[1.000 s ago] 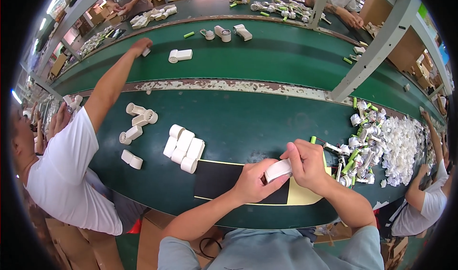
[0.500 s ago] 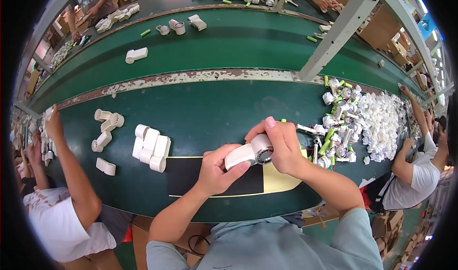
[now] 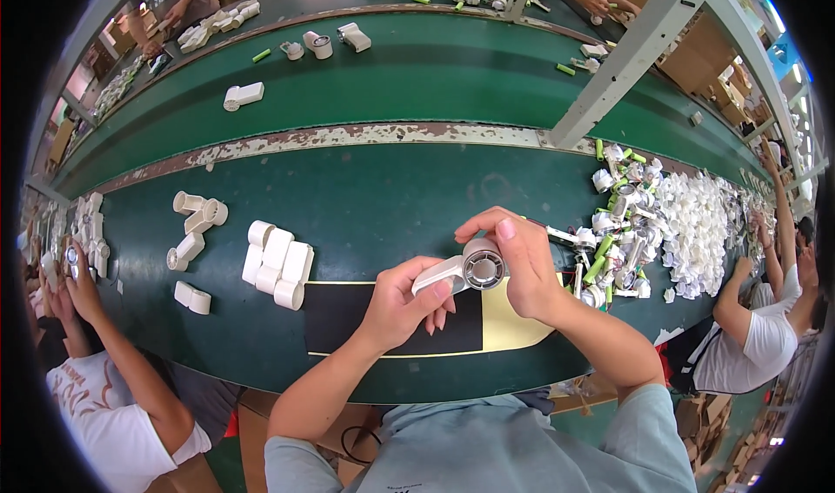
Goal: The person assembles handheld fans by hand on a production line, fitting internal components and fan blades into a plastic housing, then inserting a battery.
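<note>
A white handheld fan (image 3: 484, 267) is held up over the dark mat, its round head turned so that the dark ring and silvery centre face up. My left hand (image 3: 402, 301) is closed round its handle, thumb on top. My right hand (image 3: 522, 262) curls round the far and right sides of the round head, with fingers and thumb against its rim. Beneath both hands lies a black mat (image 3: 344, 319) on a yellow sheet (image 3: 513, 328). To the left, a close group of white fan housings (image 3: 277, 262) sits by the mat's corner.
More open white shells (image 3: 198, 219) lie farther left. At right are a heap of fan parts with green cells (image 3: 613, 223) and a pile of small white pieces (image 3: 696, 232). Beyond a worn rail (image 3: 365, 134) runs a green belt (image 3: 417, 75). Co-workers sit on both sides.
The fan has been turned in my hands, so its round face now points more upward toward me. At left, a co-worker's raised arm has come down and holds a round-headed piece.
</note>
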Demonstrator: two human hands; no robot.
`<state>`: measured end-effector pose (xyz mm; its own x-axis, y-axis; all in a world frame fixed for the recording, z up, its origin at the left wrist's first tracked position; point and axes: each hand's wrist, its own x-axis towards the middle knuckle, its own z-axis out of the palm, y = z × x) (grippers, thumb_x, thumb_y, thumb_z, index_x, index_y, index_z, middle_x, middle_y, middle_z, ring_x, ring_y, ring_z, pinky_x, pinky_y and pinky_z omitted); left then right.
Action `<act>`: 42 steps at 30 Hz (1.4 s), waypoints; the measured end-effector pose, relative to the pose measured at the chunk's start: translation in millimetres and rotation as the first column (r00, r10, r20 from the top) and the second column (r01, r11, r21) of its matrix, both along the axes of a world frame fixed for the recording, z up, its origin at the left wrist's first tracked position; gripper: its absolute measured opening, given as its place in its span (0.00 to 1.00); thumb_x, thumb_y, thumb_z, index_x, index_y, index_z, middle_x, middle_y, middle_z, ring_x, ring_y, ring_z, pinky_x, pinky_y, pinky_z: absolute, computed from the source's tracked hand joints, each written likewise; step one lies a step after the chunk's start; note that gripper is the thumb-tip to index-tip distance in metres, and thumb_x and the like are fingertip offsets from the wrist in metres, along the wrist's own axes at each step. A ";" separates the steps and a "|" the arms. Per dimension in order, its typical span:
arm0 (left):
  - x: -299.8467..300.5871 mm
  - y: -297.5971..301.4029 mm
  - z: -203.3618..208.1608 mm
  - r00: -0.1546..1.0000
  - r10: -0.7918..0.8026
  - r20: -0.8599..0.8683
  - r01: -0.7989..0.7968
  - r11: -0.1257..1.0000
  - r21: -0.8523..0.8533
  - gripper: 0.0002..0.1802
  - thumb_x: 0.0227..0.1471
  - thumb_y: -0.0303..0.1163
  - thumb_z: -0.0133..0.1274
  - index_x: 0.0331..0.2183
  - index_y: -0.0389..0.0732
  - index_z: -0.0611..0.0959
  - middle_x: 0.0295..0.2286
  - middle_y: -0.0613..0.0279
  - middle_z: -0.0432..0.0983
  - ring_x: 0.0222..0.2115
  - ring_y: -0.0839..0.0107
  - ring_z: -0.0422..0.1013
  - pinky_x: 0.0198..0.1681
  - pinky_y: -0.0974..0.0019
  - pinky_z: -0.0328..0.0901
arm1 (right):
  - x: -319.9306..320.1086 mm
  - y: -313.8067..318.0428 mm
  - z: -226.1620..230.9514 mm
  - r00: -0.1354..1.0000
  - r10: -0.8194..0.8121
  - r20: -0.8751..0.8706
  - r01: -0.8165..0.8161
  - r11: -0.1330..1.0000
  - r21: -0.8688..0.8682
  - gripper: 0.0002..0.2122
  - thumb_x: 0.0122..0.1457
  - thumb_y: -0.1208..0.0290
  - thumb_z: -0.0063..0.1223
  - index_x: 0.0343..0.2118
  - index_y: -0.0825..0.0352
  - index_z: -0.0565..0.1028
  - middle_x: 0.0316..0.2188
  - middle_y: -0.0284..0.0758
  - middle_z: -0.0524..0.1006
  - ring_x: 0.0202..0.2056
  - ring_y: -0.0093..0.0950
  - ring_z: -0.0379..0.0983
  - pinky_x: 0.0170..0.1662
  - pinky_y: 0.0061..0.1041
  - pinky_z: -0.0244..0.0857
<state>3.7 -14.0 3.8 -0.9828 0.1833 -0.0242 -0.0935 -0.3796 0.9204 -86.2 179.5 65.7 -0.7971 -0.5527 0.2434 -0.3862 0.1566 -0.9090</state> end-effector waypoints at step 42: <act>-6.1 11.4 -4.0 0.500 0.180 -0.847 -0.675 0.694 -0.251 0.38 0.38 0.26 0.79 0.50 0.33 0.76 0.41 0.44 0.83 0.41 0.53 0.82 0.44 0.58 0.78 | -7.6 -19.9 -5.1 0.777 0.045 -0.628 -0.250 0.937 -0.243 0.18 0.66 0.67 0.38 0.31 0.75 0.79 0.29 0.46 0.80 0.28 0.36 0.79 0.30 0.29 0.73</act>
